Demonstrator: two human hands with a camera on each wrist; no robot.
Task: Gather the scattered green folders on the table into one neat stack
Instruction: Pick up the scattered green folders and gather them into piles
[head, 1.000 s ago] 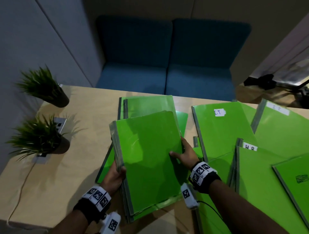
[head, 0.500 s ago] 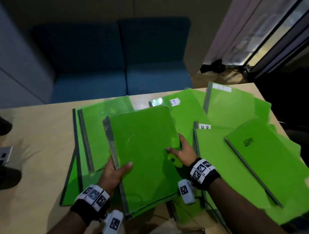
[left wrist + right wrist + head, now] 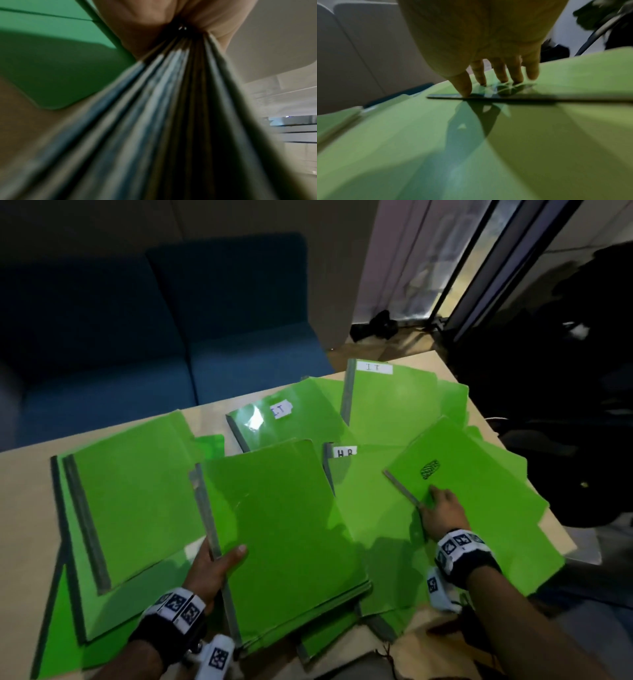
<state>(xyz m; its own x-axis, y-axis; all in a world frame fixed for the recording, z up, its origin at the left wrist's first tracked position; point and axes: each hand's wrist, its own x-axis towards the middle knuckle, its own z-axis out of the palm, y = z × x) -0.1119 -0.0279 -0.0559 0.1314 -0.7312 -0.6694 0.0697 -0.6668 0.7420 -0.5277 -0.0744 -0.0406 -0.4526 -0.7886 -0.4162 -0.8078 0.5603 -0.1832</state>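
Observation:
My left hand point(image 3: 219, 563) grips the grey spine edge of a stack of green folders point(image 3: 284, 532), thumb on top, the stack tilted above the table; the left wrist view shows the stack's layered edges point(image 3: 171, 108) clamped in the hand. My right hand point(image 3: 442, 508) rests with straight fingertips point(image 3: 503, 78) on a green folder with a black mark point(image 3: 455, 474) at the right, by its grey spine. More green folders lie spread out: a pair at the left point(image 3: 130, 508), one labelled IT point(image 3: 284, 419), another IT point(image 3: 394, 402), one labelled HR point(image 3: 363, 498).
The wooden table point(image 3: 27, 491) ends at the right edge point(image 3: 561, 529) just past the folders. A blue sofa point(image 3: 137, 337) stands behind the table. Dark objects and a glass door frame point(image 3: 496, 268) are at the right.
My right hand let go of the held stack and moved right onto the folder with the black mark. The left hand keeps its grip. The view swung further right.

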